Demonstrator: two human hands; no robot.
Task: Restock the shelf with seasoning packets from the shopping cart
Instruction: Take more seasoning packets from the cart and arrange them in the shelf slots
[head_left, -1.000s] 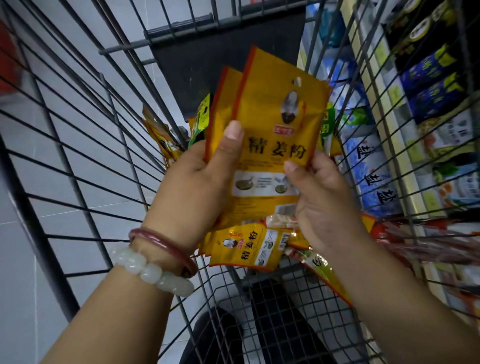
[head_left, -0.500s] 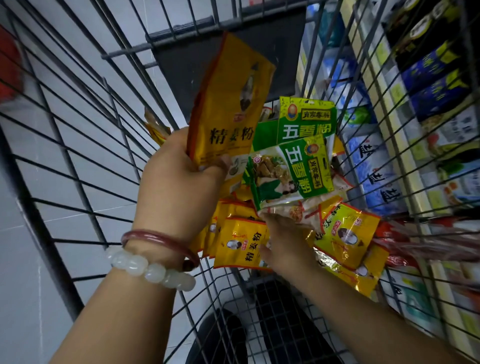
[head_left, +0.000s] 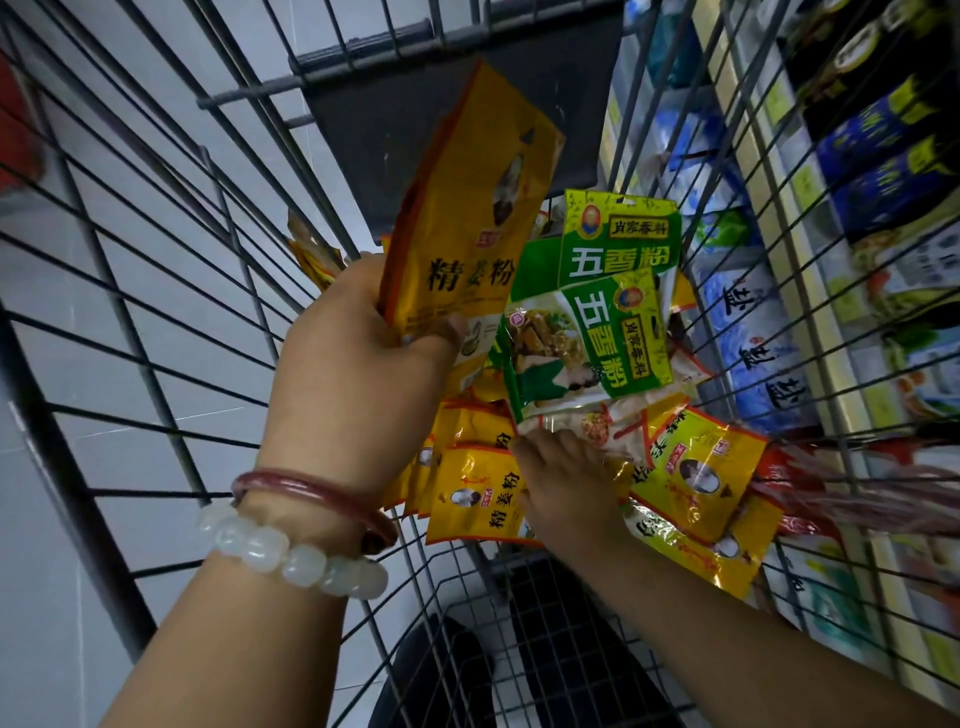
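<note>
My left hand (head_left: 358, 358) is raised above the shopping cart (head_left: 156, 291), its fingers and thumb clamped on the lower end of a yellow seasoning packet (head_left: 467, 208). The packet stands tilted, its top leaning away from me toward the dark panel (head_left: 363, 109) at the far end of the cart. At least one more yellow edge shows behind it in the same grip — how many I cannot tell. On that wrist sit a red bangle (head_left: 311, 493) and a bracelet of pale beads (head_left: 291, 556).

My right hand (head_left: 566, 483) is lower, down among the loose packets in the cart. Its fingers are buried under a clear-and-white packet (head_left: 613, 421) — whether they grip anything I cannot tell.

In the cart:
- Two green packets (head_left: 597, 332), one overlapping the other, lying just above my right hand.
- Yellow packets (head_left: 478, 499) flat beside and under my left wrist.
- More yellow packets (head_left: 696, 467) to the right of my right hand, against the cart's wire side.

The shelf (head_left: 779, 218) runs along the right, outside the wire, carrying blue and white bags (head_left: 753, 358) and dark packets (head_left: 883, 156) further up. Grey floor tiles (head_left: 78, 467) show through the left side of the cart.
</note>
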